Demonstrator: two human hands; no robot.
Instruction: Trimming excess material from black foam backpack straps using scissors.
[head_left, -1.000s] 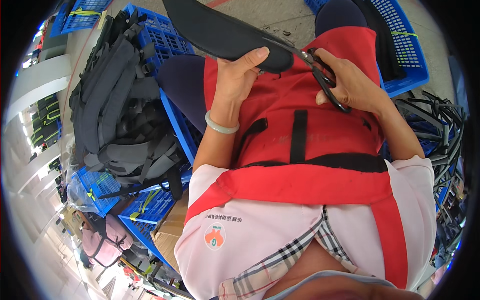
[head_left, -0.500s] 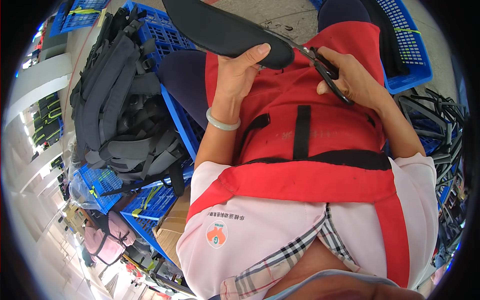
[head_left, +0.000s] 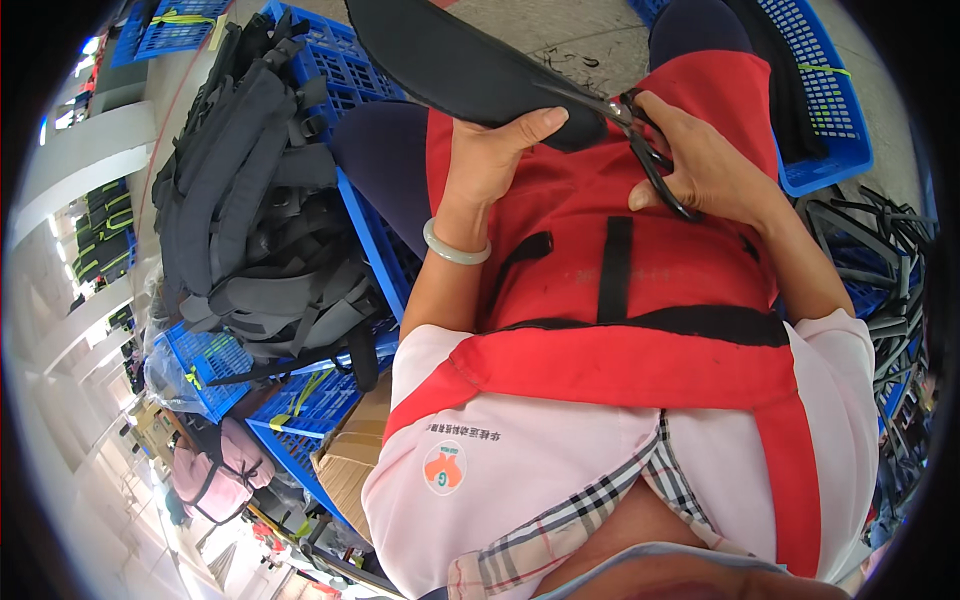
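Observation:
My left hand [head_left: 488, 160] is closed around the near end of a long black padded strap [head_left: 450, 68], thumb on top. The strap slants away to the far left, and its far end runs out of the picture. In my right hand [head_left: 708, 160] is a pair of scissors [head_left: 620, 112] with black handles, fingers and thumb in the loops. The handles are spread apart. The scissor blades point left and lie against the strap's edge near its rounded end, just beyond my left thumb. Exactly how the blades meet the edge is hard to make out.
Dark grey padded straps [head_left: 235, 190] are heaped on blue crates at my left. A blue basket [head_left: 835, 150] holding black pieces stands far right, with a pile of black strips [head_left: 870, 260] nearer. My red apron [head_left: 560, 270] covers my lap. Dark scraps lie on the floor [head_left: 590, 25] ahead.
The scissor handles have spread wider, and the blades have come over the strap's edge. The whole scene has shifted slightly right in the view. Both hands keep their holds.

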